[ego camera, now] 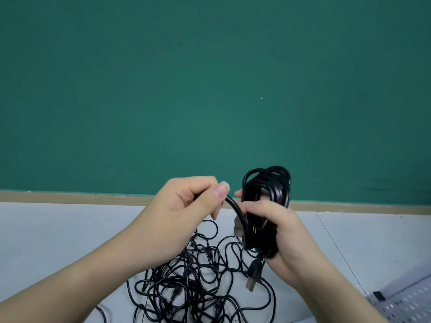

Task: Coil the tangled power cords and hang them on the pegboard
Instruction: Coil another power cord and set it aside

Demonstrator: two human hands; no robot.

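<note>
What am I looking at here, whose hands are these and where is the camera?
There is no machine. A person wears one camera on the head, looking down at their own two hands. The right hand grips a coiled black cord with its plug hanging below. The left hand pinches the loose cord end, wrapping it around the coil. A tangled pile of cords lies on the grey floor. A pegboard corner shows at lower right.
</note>
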